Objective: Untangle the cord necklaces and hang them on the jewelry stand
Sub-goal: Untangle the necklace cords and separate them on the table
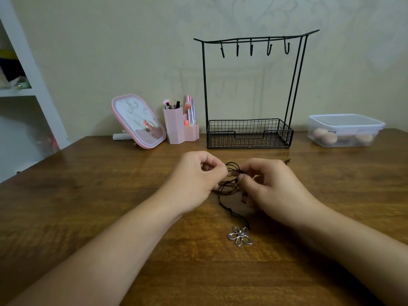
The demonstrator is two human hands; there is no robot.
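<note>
A tangle of dark cord necklaces (231,173) lies on the wooden table (110,195) between my hands. My left hand (196,180) pinches the cords from the left; my right hand (269,186) pinches them from the right. One cord trails toward me and ends in a silver flower pendant (240,235) lying flat on the table. A cord end (287,160) pokes out behind my right hand. The black wire jewelry stand (251,85) stands upright behind the tangle, with several bare hooks (251,48) on its top bar and a mesh basket (249,133) at its base.
A pink mirror (138,121) and a pink organizer (180,127) holding brushes and tubes stand left of the stand. A clear lidded box (345,130) with sponges sits at the back right. A white shelf (28,89) rises at the left, past the table edge.
</note>
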